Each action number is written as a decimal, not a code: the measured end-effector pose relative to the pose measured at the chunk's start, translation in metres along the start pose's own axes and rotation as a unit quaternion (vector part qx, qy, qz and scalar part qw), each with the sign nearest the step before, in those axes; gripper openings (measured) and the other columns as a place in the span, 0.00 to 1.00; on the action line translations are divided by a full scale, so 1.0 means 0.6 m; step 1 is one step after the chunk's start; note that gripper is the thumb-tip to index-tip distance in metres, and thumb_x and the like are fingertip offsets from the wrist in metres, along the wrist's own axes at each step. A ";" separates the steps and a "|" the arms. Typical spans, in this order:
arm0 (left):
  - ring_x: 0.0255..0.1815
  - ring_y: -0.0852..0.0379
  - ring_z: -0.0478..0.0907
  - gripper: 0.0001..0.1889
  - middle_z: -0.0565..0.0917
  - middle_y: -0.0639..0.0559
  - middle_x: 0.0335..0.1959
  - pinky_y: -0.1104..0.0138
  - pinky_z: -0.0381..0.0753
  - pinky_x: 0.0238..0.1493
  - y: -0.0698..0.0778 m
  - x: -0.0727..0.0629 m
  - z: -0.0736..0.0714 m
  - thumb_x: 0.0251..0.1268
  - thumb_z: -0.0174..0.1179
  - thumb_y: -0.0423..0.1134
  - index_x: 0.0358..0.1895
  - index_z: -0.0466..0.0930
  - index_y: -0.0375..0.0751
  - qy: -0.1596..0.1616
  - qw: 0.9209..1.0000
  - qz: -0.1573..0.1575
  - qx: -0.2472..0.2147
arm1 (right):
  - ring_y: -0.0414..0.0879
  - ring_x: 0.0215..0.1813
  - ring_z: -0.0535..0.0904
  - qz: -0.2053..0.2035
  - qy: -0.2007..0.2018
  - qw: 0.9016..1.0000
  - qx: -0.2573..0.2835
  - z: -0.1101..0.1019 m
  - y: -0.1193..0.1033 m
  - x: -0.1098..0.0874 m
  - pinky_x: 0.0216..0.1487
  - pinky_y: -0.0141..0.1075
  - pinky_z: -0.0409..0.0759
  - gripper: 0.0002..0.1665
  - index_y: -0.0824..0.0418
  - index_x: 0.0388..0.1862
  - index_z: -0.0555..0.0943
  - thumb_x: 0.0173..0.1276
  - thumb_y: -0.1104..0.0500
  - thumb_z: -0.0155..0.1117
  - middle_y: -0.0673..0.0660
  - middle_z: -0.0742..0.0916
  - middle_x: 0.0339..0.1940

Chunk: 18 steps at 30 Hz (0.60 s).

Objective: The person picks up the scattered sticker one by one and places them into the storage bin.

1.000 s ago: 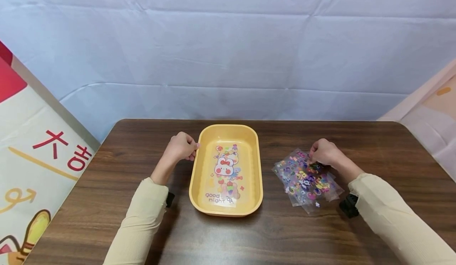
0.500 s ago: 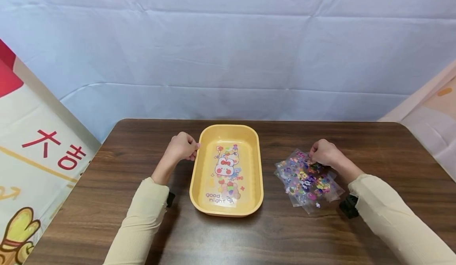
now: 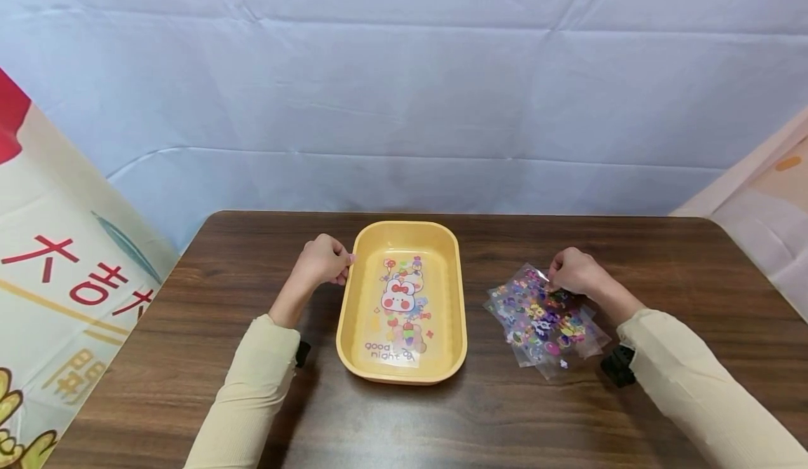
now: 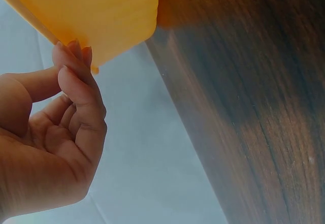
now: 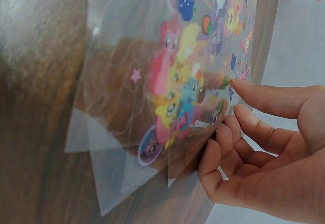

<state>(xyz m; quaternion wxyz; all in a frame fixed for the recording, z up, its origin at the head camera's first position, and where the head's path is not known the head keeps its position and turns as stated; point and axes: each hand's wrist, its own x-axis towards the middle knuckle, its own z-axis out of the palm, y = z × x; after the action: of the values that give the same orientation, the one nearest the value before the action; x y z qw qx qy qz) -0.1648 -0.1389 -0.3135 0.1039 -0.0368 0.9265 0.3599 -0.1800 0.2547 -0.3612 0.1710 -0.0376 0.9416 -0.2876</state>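
My left hand [image 3: 323,259] holds the upper left rim of a yellow plastic tray [image 3: 401,376] between thumb and fingertips. In the left wrist view the thumb and fingers meet at the edge of the tray [image 4: 111,21]. A clear printed bag [image 3: 399,304] with a bunny and the words "good night" lies flat in the tray. To the right, overlapping clear plastic bags [image 3: 536,322] with colourful cartoon prints lie fanned out. My right hand [image 3: 574,269] pinches the top one at its upper right. Ponies and grapes show on these bags [image 5: 172,82] in the right wrist view.
Everything stands on a dark wood-grain table [image 3: 404,427] with rounded far corners. Behind it hangs a creased pale cloth [image 3: 404,90]. A printed cloth [image 3: 76,259] with red characters is at the left. Both wrists wear black bands under cream sleeves [image 3: 243,385].
Both hands, the tray and the bags stay almost in place. At the left, the printed cloth has shifted leftward and now shows more characters.
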 end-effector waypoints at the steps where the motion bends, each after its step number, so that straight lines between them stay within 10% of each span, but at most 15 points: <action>1: 0.15 0.59 0.76 0.16 0.79 0.48 0.15 0.62 0.81 0.29 0.000 0.000 0.000 0.64 0.57 0.36 0.17 0.76 0.35 0.000 1.000 -0.001 0.000 | 0.46 0.23 0.67 -0.001 0.001 1.000 0.000 0.000 0.000 0.000 0.23 0.35 0.66 0.05 0.66 0.23 0.73 0.56 0.68 0.60 0.56 0.76 0.22; 18: 0.17 0.56 0.78 0.17 0.79 0.48 0.15 0.61 0.81 0.30 -0.001 0.002 0.001 0.64 0.57 0.37 0.17 0.74 0.36 -0.004 1.000 -0.013 0.003 | 0.45 0.22 0.66 -0.001 0.001 1.000 0.021 0.000 -0.001 -0.003 0.22 0.35 0.65 0.07 0.67 0.24 0.70 0.54 0.72 0.59 0.56 0.74 0.21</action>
<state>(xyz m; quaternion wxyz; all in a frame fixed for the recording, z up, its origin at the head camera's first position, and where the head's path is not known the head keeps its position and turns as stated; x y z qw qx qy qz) -0.1659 -0.1389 -0.3144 0.1122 -0.0472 0.9267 0.3555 -0.1783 0.2546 -0.3600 0.1703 -0.0342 0.9356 -0.3073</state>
